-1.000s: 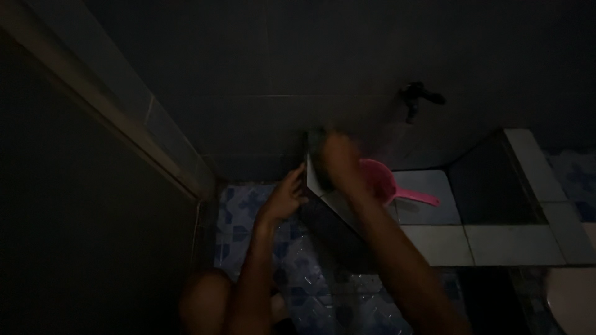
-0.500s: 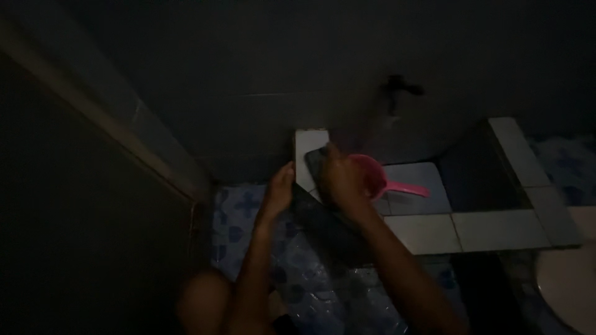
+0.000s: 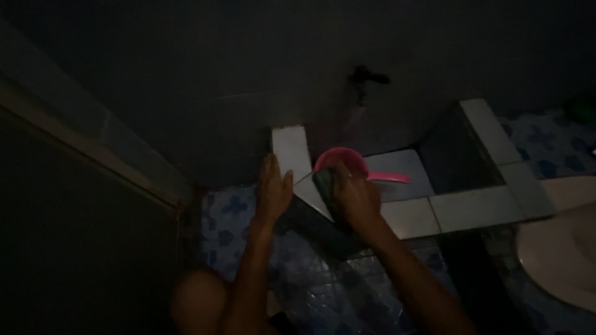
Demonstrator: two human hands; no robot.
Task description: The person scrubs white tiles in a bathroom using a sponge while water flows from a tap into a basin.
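— What have your hands got?

— My right hand (image 3: pixel 354 198) is closed around a dark scrub pad (image 3: pixel 326 186) (a sponge, I think; the light is poor), pressed on the tiled ledge (image 3: pixel 410 217) of the water basin.

— And the left?

— My left hand (image 3: pixel 273 189) lies flat, fingers spread, against the ledge's corner at nine o'clock from the pad, gripping nothing.

— Anything close?

— A pink dipper (image 3: pixel 347 162) just past the pad at one o'clock, and a wall tap (image 3: pixel 367 79) at twelve.

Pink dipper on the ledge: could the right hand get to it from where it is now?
Probably yes. The pink dipper sits just behind the right hand with nothing between them, but that hand already grips a dark scrub pad, so it would need freeing first.
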